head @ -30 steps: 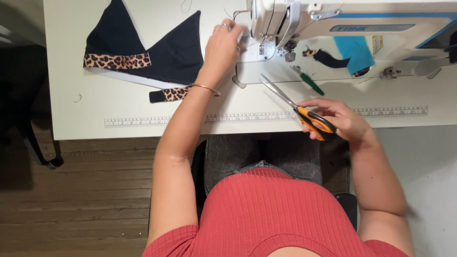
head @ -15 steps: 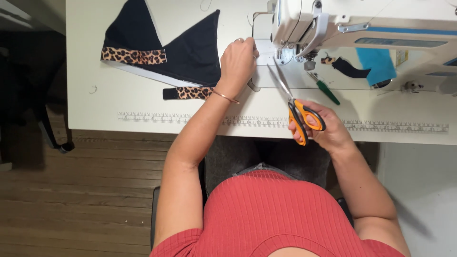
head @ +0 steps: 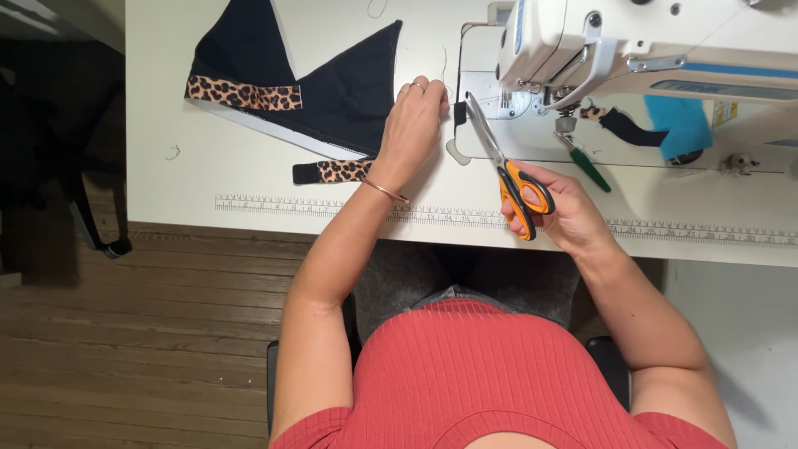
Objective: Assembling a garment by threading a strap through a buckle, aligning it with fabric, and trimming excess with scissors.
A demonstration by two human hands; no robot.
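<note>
The right hand (head: 559,209) is closed through the orange-and-black plastic loops of a pair of scissors (head: 503,166), whose slim steel blades slant up and left, their tips meeting a small dark scrap of fabric (head: 460,113) at the edge of the machine bed; whether the blades are parted or closed is hard to make out. Just left of the tips, the left hand (head: 413,125) lies knuckles up with fingers curled together, pinching that scrap; a ring and a thin metal bangle show on it, while the fingertips are tucked out of sight. Under and beside this hand spreads a black triangular garment piece (head: 332,91) of matte cloth, banded with leopard-print elastic (head: 243,93), its top cut off by the frame. A printed ruler strip (head: 316,206) runs along the front edge of the smooth white table (head: 166,179). To the right stands a white industrial sewing machine (head: 632,50), partly out of frame, with a green-handled tool (head: 588,166) and a turquoise cloth piece (head: 683,125) below its arm
</note>
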